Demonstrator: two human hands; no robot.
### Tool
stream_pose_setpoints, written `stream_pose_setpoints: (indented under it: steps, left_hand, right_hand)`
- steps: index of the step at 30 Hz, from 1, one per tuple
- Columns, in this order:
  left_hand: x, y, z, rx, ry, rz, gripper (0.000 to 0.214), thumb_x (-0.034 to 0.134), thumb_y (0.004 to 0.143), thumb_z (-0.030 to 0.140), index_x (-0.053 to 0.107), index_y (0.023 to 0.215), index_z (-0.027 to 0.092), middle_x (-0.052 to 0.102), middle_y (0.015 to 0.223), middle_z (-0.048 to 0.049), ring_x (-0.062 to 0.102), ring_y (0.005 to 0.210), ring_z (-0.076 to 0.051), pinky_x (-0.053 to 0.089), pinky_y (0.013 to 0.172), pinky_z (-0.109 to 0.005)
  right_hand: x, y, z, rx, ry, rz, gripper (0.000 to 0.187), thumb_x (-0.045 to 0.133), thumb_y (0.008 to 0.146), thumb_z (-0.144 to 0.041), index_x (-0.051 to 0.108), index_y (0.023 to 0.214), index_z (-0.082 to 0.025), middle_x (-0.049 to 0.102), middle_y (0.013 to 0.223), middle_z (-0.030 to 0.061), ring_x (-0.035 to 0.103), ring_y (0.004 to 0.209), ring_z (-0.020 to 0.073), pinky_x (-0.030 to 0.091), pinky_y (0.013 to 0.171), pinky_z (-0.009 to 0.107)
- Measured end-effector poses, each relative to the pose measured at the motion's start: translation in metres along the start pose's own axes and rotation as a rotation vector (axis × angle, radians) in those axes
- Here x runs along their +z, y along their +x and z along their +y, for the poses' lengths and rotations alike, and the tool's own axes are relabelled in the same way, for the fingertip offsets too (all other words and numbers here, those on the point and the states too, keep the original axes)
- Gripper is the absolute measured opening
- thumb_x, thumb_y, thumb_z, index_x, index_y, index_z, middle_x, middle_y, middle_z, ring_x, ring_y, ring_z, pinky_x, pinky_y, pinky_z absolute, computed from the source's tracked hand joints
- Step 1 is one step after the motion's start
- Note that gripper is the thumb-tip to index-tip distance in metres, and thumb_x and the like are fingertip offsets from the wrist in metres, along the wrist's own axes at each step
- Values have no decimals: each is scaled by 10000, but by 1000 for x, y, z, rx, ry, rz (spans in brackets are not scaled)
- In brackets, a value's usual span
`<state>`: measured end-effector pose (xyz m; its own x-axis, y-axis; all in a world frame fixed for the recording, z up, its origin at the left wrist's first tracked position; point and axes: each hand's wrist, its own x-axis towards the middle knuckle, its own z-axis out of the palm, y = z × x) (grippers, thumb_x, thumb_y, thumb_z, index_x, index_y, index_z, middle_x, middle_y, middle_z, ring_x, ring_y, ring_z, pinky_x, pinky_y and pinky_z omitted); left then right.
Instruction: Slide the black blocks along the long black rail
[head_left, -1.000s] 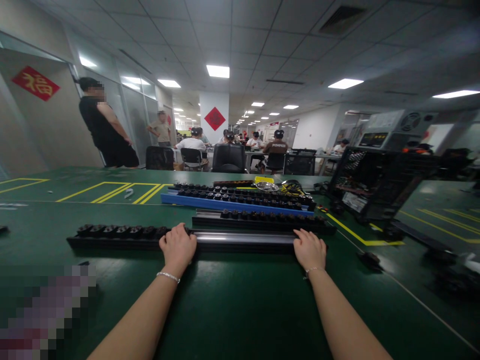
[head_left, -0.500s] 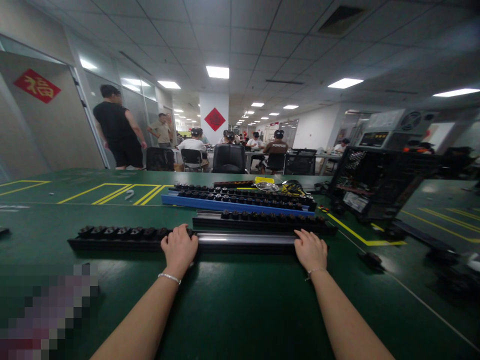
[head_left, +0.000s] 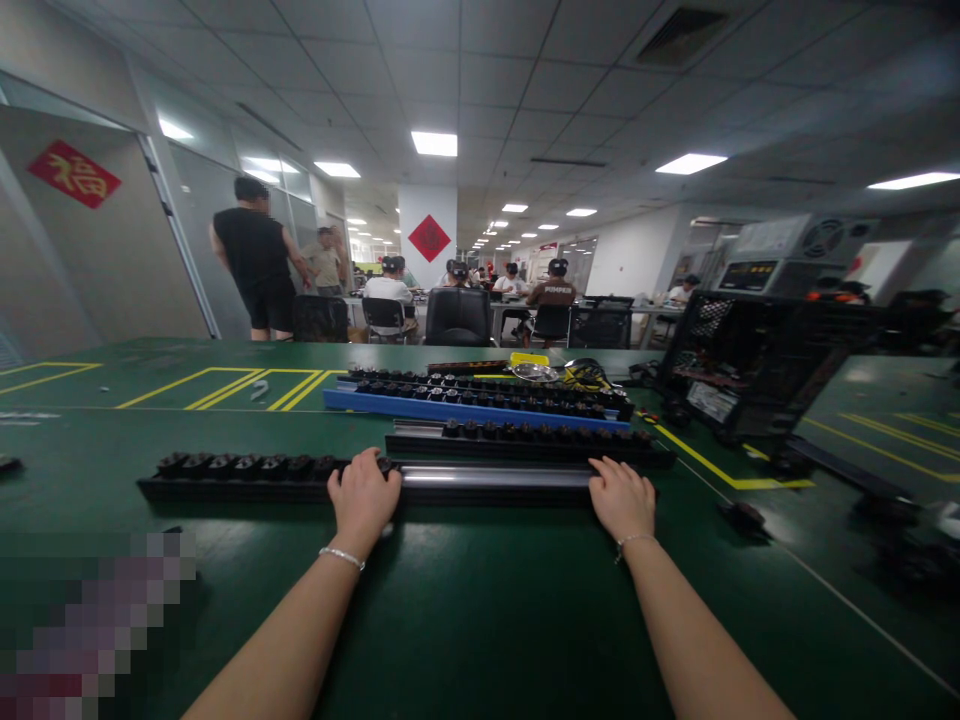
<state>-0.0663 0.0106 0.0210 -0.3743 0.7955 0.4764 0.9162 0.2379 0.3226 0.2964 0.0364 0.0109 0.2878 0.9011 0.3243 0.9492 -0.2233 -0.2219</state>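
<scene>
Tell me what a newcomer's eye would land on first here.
Probably the left hand and right hand resting on a long black rail in front, with a shiny silver stretch between them. Next might come the bright blue rail farther back on the green table. The red diamond sign on the pillar behind also stands out.

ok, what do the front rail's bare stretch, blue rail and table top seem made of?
Bare stretch of the front rail: likely metal, polished; silvery with a bright sheen.
Blue rail: smooth plastic or painted metal; even colour, can't tell which.
Table top: green mat or coating, semi-gloss; soft reflections.
</scene>
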Motion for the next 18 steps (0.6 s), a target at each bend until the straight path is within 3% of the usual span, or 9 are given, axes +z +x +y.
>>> stream_pose_setpoints:
  steps: [18]
  left_hand:
    - [0, 1, 2, 21, -148, -40, 477, 486, 767, 342, 456, 1198, 138, 691, 995, -96, 605, 1022, -264, 214, 1069, -475]
  right_hand:
    - [0, 0, 0, 5, 1, 1, 492, 271, 855, -279, 561, 1253, -287, 482, 1368, -18, 360, 1281, 209, 222, 1076, 451]
